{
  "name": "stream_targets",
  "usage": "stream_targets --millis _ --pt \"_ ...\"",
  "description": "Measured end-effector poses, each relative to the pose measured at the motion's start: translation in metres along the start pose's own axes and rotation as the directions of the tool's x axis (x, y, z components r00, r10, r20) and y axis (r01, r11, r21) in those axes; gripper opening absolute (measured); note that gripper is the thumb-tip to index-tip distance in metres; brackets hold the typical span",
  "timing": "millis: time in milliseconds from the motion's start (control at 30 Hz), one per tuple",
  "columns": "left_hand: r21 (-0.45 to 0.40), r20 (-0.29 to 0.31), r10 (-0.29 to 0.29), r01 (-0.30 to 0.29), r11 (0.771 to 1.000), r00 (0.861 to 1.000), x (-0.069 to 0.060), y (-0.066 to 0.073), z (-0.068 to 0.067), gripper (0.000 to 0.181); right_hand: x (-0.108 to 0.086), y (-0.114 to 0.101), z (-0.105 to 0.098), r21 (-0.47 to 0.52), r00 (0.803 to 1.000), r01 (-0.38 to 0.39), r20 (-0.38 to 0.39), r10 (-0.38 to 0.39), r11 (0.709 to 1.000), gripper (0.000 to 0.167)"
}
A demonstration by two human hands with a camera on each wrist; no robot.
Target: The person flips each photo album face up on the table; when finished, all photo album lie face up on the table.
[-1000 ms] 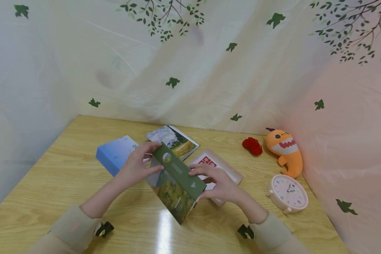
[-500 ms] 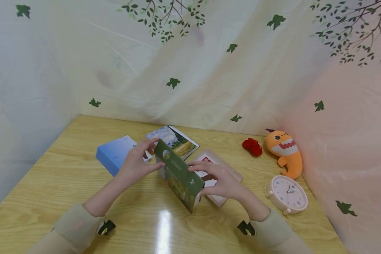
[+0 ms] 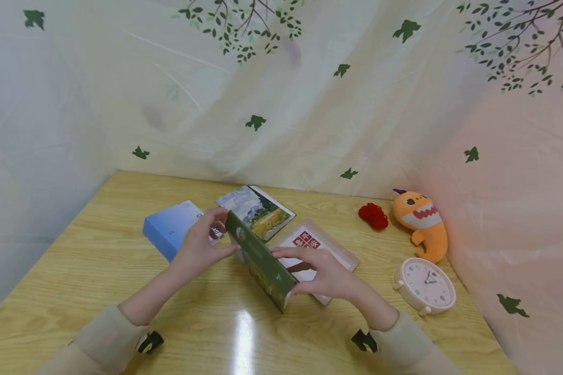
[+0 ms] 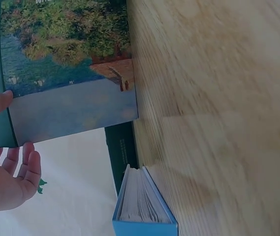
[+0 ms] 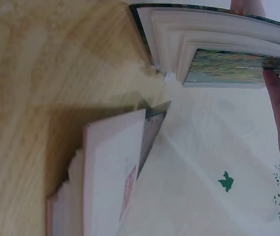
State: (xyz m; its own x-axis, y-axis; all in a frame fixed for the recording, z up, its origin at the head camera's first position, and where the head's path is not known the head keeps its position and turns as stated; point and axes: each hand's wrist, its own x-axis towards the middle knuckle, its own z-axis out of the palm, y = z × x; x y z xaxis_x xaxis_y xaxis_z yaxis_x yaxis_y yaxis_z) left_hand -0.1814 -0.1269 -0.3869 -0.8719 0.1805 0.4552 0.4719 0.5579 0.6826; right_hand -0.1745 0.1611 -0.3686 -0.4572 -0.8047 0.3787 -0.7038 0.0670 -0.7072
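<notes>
A book with a green spine and a painted landscape cover [image 4: 71,69] stands tilted, spine [image 3: 261,256] uppermost, above the middle of the wooden table. My left hand [image 3: 199,242] pinches the far-left end of the spine between thumb and fingers. At the near-right end, my right hand [image 3: 321,271] grips the book, thumb on one side and fingers on the other. The book's lower edge meets or nearly meets the tabletop in the left wrist view. From the right wrist, its page edges [image 5: 218,32] show slightly fanned. The cover is mostly hidden in the head view.
Left of the book lies a thick blue book [image 3: 171,226]. Behind is another painting-covered book [image 3: 258,208]. A pinkish book with red characters [image 3: 338,255] lies beside my right hand. Farther right are red yarn [image 3: 372,215], an orange plush shark [image 3: 422,226] and a round clock [image 3: 426,285].
The book has turned more upright, so its painted cover shows less and its spine faces up. Both hands keep hold of it and have shifted only slightly.
</notes>
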Motion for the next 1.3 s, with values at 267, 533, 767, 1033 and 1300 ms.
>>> stream_targets --millis 267,533,767,1033,1300 --pt "-0.037 0.060 -0.020 0.022 0.999 0.998 -0.009 -0.010 -0.014 0.069 0.004 0.002 0.015 0.101 1.000 0.009 0.008 -0.009 0.995 0.073" --pt "-0.091 0.088 -0.042 0.050 0.995 0.995 -0.020 -0.014 -0.021 0.067 0.004 0.009 0.029 0.121 0.996 -0.039 0.079 0.030 0.992 0.068" --pt "-0.175 0.168 -0.080 0.110 0.978 0.983 -0.026 -0.020 -0.018 0.066 -0.001 0.016 0.030 -0.011 0.975 -0.138 0.174 0.138 0.990 0.072" --pt "-0.182 0.238 -0.150 0.196 0.964 0.960 -0.031 -0.022 -0.020 0.065 -0.007 0.029 0.030 -0.179 0.961 -0.081 0.246 0.124 0.981 0.073" --pt "-0.185 0.298 -0.161 0.222 0.957 0.941 -0.035 -0.030 -0.021 0.046 -0.010 0.035 0.031 -0.217 0.951 -0.080 0.277 0.140 0.973 0.074"
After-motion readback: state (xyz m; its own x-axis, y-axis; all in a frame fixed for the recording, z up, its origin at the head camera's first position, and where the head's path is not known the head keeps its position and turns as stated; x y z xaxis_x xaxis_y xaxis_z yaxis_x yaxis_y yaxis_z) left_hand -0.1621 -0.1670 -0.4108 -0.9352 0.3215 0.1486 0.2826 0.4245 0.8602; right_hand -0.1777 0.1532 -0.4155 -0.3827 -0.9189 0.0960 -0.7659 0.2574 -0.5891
